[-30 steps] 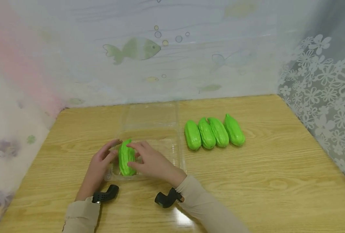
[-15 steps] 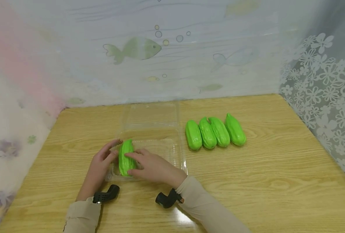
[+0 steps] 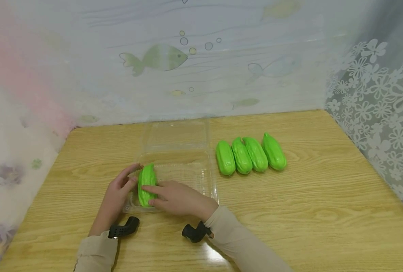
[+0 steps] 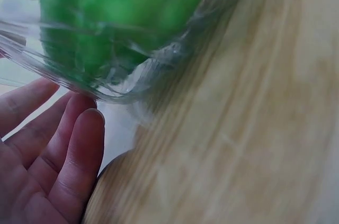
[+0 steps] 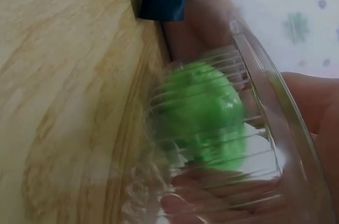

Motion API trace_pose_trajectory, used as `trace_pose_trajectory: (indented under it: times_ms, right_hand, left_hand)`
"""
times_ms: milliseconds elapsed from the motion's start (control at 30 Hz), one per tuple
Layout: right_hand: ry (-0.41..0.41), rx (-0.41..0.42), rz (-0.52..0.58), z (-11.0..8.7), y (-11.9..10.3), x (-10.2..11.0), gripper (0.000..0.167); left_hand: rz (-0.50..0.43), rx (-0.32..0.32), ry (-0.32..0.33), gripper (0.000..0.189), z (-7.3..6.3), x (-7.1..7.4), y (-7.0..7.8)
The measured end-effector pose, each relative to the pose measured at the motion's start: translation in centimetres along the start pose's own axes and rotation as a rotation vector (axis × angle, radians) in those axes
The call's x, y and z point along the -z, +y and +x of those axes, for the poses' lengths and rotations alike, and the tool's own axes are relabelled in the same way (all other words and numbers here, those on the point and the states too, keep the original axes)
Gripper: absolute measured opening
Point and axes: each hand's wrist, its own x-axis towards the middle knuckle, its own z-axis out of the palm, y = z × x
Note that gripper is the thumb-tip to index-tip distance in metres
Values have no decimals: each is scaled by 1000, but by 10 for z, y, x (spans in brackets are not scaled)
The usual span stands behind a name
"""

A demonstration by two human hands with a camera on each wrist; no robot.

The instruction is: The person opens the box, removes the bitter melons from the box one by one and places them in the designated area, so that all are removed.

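A bright green, ridged bitter melon (image 3: 148, 186) lies lengthwise at the left end of a clear plastic clamshell box (image 3: 182, 166), whose lid is folded back. Over its near half reaches my right hand (image 3: 179, 196), the index finger laid straight across the top and the thumb at the near right side. My left hand (image 3: 118, 190) rests at the box's left wall, fingers loosely extended; in the left wrist view its fingertips (image 4: 87, 121) touch the outside of the plastic. Through the box wall, the right wrist view shows the melon (image 5: 204, 115) and part of the right hand.
Several more green bitter melons (image 3: 243, 155) lie side by side right of the box, the rightmost (image 3: 274, 152) slightly apart. The wooden table (image 3: 307, 211) meets a patterned wall covering (image 3: 222, 75) at the back. Black wrist-camera mounts (image 3: 196, 232) sit on both wrists.
My right hand's index finger has slid toward the near end of the melon and now lies flatter across it. The melon has barely shifted; my left hand stays in place.
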Motion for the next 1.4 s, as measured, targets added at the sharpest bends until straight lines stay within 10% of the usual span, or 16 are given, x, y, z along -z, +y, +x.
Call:
trace_pose_trajectory:
  times_ms: [1400]
  right_hand:
    - [280,-108,85,0,1,-1,49]
  left_hand:
    - [-29,84,16,45,2,-2,-5]
